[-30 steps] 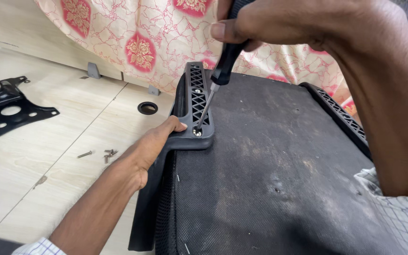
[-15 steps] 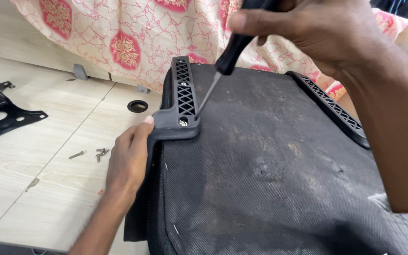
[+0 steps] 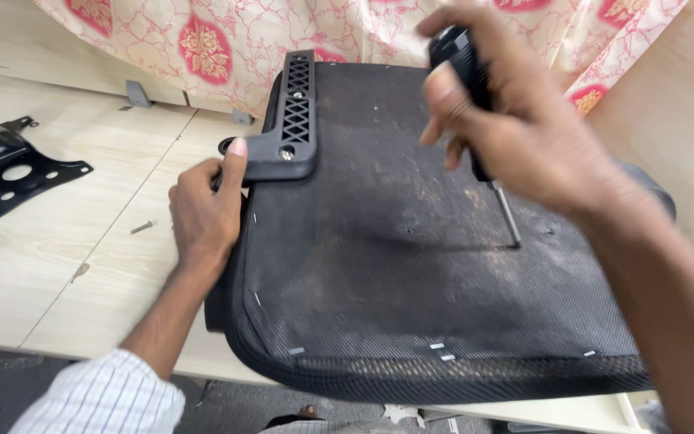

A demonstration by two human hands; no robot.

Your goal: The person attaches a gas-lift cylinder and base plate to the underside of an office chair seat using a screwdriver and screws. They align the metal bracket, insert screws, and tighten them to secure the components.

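We work on an upturned chair seat [image 3: 411,265] with a screwdriver [image 3: 475,112] in hand.

Nearest us, at the bottom of the frame, staples dot the seat's mesh edge, which overhangs the pale wooden tabletop [image 3: 50,265]. Right of centre, our right hand [image 3: 516,137] is wrapped tight around the black screwdriver handle, the metal tip resting on the dusty black fabric. At centre left, our left hand [image 3: 202,209] curls against the seat's side, thumb pressed on the black plastic armrest bracket [image 3: 287,128], where a screw [image 3: 286,153] sits in place. A loose screw [image 3: 142,227] lies on the tabletop to the left, a black metal base plate [image 3: 18,173] farther left. A floral cloth [image 3: 226,36] spans the top.
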